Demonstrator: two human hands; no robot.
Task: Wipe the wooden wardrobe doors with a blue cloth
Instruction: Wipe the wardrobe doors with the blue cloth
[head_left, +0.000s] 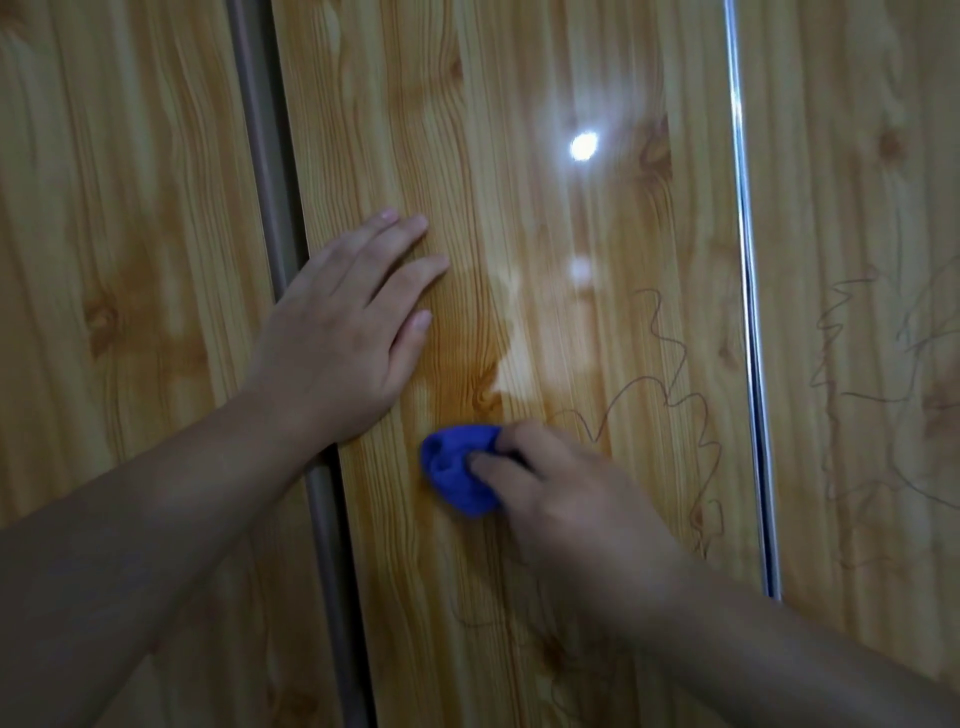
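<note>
A glossy wooden wardrobe door (519, 208) with pine grain fills the middle of the head view. My left hand (343, 327) lies flat on it near its left edge, fingers spread and pointing up to the right. Below and to the right, my right hand (561, 488) holds a bunched blue cloth (460, 470) and presses it against the door. Thin brown scribble lines (675, 395) run across the door just right of the cloth; part of them is hidden behind my right hand.
A second door panel (114, 260) stands to the left behind a brown edge strip (270, 208). A shiny metal strip (748, 260) separates a third panel (857, 208) on the right, which carries more scribbles (857, 364). A lamp reflection (584, 145) glares on the middle door.
</note>
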